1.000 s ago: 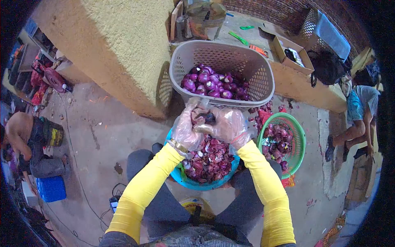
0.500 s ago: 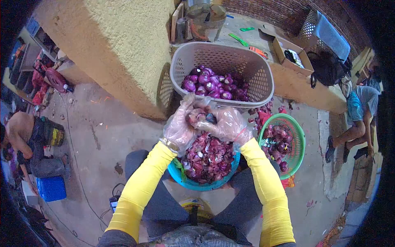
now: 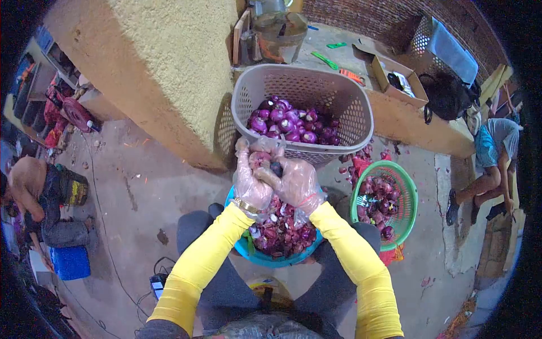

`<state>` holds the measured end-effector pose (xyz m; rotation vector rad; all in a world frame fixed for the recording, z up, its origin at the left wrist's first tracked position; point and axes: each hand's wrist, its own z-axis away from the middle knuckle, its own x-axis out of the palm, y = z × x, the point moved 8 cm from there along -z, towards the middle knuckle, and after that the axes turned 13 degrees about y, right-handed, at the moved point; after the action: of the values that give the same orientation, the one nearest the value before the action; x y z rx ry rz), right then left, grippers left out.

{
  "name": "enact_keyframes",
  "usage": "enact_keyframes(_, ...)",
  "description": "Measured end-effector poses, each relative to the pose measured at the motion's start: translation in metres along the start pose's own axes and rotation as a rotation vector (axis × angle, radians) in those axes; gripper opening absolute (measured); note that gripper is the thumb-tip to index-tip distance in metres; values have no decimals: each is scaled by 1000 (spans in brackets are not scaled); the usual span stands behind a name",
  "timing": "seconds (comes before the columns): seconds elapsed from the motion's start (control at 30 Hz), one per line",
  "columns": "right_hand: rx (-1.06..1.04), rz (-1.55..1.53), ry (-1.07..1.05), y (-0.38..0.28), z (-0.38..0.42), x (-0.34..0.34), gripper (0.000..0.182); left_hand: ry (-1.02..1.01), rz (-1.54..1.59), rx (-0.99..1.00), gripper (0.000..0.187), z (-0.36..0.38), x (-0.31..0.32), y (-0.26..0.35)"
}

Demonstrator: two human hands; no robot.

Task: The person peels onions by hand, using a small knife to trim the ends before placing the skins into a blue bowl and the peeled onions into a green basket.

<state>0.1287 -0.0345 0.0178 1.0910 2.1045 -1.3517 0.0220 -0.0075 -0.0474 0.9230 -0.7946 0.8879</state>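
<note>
Both my hands wear clear plastic gloves and yellow sleeves. My left hand (image 3: pixel 249 178) grips a red onion (image 3: pixel 258 159) held over the blue basin (image 3: pixel 265 257), which is full of purple onion peels. My right hand (image 3: pixel 294 182) presses against the onion and holds a small dark-handled knife (image 3: pixel 276 168). Just beyond my hands stands a beige plastic basket (image 3: pixel 350 104) with peeled purple onions (image 3: pixel 288 120) inside.
A green basket (image 3: pixel 408 195) of unpeeled onions sits to the right, with loose onions on the floor by it. A yellow rough wall rises at left. A person crouches at far left beside a blue box (image 3: pixel 70 262); another person sits at far right. A cardboard box (image 3: pixel 393 73) lies on the ledge.
My hands have drawn closer together and shifted slightly left over the basin, turning the onion between them. The view has tilted a little.
</note>
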Motion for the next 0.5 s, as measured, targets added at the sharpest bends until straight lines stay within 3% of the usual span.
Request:
enact_keyframes(0.13,53,-67,-13,0,-15,-14,57,21,-50,2,47,-2,19,7)
enact_keyframes(0.2,10,-180,-56,1,-22,-23,58,17,-155,-300,36,0,15,1)
enact_keyframes(0.23,1,-126,-118,5,-22,-23,58,12,-119,-320,38,-1,18,1)
enact_keyframes(0.33,-54,-91,-189,-5,-21,-28,59,118,-274,-276,40,11,25,0)
enact_keyframes(0.37,-182,-209,54,-12,-20,-34,58,-4,-239,-266,43,-7,0,-2)
enact_keyframes(0.47,-34,-33,-50,-7,-18,-33,57,-2,-228,-158,51,-12,4,-10)
enact_keyframes(0.5,-32,-32,-49,-7,-15,-29,57,-115,-130,-208,60,3,29,-11)
